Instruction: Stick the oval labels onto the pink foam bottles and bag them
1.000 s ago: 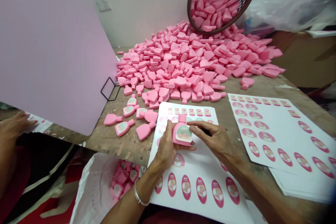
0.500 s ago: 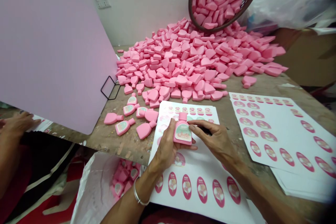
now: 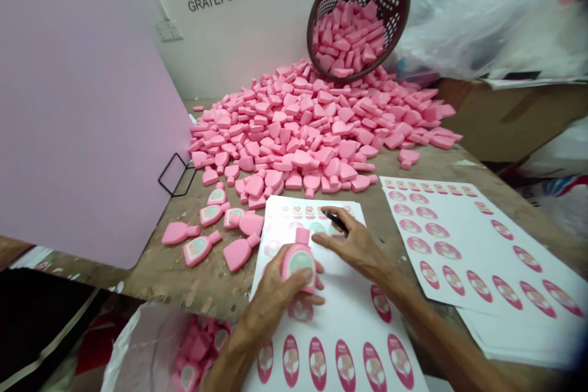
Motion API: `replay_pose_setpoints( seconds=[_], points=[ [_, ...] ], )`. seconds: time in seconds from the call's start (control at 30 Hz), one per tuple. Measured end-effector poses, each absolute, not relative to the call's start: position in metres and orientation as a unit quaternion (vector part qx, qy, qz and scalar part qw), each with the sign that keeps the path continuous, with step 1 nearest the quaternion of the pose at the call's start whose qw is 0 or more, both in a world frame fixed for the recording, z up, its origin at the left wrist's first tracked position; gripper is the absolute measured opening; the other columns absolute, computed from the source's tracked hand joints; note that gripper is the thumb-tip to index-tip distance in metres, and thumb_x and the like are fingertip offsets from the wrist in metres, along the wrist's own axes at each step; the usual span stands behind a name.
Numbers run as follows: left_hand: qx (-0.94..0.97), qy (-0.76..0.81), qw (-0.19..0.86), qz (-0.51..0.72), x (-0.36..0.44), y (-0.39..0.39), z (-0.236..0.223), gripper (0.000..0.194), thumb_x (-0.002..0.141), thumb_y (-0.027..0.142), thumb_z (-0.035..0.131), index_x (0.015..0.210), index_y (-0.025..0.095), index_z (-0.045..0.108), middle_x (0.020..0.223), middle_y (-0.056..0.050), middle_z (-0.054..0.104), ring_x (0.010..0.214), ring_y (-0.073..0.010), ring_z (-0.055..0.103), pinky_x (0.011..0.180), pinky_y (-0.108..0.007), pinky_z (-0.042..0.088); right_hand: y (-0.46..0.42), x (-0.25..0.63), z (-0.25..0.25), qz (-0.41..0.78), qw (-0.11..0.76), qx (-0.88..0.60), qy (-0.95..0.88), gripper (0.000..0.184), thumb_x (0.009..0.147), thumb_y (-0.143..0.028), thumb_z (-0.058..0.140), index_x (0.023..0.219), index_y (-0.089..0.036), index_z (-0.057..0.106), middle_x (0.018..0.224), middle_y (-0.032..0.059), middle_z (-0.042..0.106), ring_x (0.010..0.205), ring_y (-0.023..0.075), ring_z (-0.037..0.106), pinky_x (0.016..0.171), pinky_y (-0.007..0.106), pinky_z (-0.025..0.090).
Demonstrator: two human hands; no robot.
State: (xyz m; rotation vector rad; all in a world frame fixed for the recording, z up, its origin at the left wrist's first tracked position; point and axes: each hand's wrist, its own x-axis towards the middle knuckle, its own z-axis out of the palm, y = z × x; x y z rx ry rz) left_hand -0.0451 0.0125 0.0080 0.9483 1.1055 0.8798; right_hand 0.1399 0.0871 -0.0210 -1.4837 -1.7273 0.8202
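Note:
My left hand [image 3: 275,286] is closed round a pink bottle-shaped foam piece [image 3: 299,262] with an oval label on its face, held above a white sticker sheet [image 3: 340,312]. My right hand [image 3: 351,244] rests on the same sheet just right of the piece, fingers curled round a thin dark tool [image 3: 335,221] that points up-left. Rows of pink oval stickers [image 3: 345,369] run along the sheet's near edge.
A big heap of pink foam pieces [image 3: 312,128] spills from a tipped brown basket [image 3: 361,12] at the back. A few labelled pieces [image 3: 202,246] lie left of the sheet. More sticker sheets [image 3: 478,257] lie right. A pink board [image 3: 82,104] stands left; a white bag [image 3: 193,349] of pieces hangs below.
My left hand has pulled the labelled piece down and toward me. My right hand has let go of the piece and now lies on the sheet. The other person's hand at left is gone from view.

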Motion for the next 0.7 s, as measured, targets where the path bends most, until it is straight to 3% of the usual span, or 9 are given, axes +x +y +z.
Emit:
replay_pose_setpoints(
  seconds=[0.17, 0.27, 0.37, 0.5, 0.6, 0.7],
  points=[
    [0.479, 0.72, 0.267, 0.425, -0.104, 0.028, -0.007, 0.028, 0.084, 0.047, 0.054, 0.093, 0.023, 0.063, 0.096, -0.009, 0.068, 0.098, -0.031, 0.06, 0.083, -0.042, 0.048, 0.167, 0.173, -0.04, 0.087, 0.268, -0.704, -0.652, 0.046, 0.077, -0.056, 0.061, 0.099, -0.015, 0.063, 0.088, 0.0143, 0.071, 0.082, 0.0276, 0.067, 0.064, 0.034, 0.047],
    [0.535, 0.735, 0.092, 0.406, -0.124, 0.038, -0.008, 0.03, 0.083, 0.045, 0.056, 0.104, 0.024, 0.06, 0.109, -0.013, 0.062, 0.11, -0.0372, 0.052, 0.092, -0.053, 0.04, 0.2, 0.171, -0.042, 0.038, 0.261, -0.722, -0.639, 0.039, 0.081, -0.046, 0.059, 0.092, -0.009, 0.064, 0.084, 0.0213, 0.069, 0.083, 0.032, 0.065, 0.066, 0.037, 0.044],
    [0.597, 0.678, -0.01, 0.429, -0.119, 0.046, 0.001, 0.036, 0.085, 0.039, 0.056, 0.117, 0.023, 0.054, 0.126, -0.015, 0.051, 0.122, -0.036, 0.044, 0.101, -0.054, 0.036, 0.205, 0.168, -0.033, 0.02, 0.25, -0.713, -0.655, 0.028, 0.083, -0.032, 0.055, 0.09, -0.007, 0.065, 0.083, 0.022, 0.069, 0.082, 0.0301, 0.065, 0.067, 0.035, 0.043],
    [0.664, 0.608, 0.06, 0.431, -0.088, 0.057, 0.022, 0.036, 0.083, 0.033, 0.06, 0.117, 0.024, 0.056, 0.128, -0.011, 0.051, 0.126, -0.0308, 0.043, 0.106, -0.048, 0.036, 0.17, 0.181, 0.003, 0.053, 0.231, -0.636, -0.734, 0.023, 0.078, -0.031, 0.06, 0.093, -0.016, 0.068, 0.092, 0.0118, 0.071, 0.085, 0.0248, 0.064, 0.071, 0.032, 0.045],
    [0.711, 0.53, 0.288, 0.36, -0.061, 0.066, 0.03, 0.042, 0.078, 0.035, 0.067, 0.118, 0.025, 0.059, 0.121, -0.008, 0.058, 0.118, -0.0285, 0.051, 0.101, -0.042, 0.041, 0.133, 0.189, 0.035, 0.22, 0.206, -0.461, -0.835, 0.023, 0.079, -0.037, 0.062, 0.096, -0.022, 0.069, 0.092, 0.0023, 0.071, 0.08, 0.0175, 0.063, 0.072, 0.026, 0.046],
    [0.67, 0.436, 0.539, 0.265, -0.039, 0.071, 0.024, 0.03, 0.081, 0.039, 0.062, 0.103, 0.019, 0.066, 0.095, -0.005, 0.066, 0.088, -0.0216, 0.062, 0.077, -0.03, 0.049, 0.112, 0.191, 0.039, 0.343, 0.197, -0.374, -0.839, 0.026, 0.081, -0.041, 0.061, 0.098, -0.022, 0.068, 0.093, 0.0007, 0.07, 0.08, 0.0158, 0.063, 0.071, 0.025, 0.047]
  ],
)
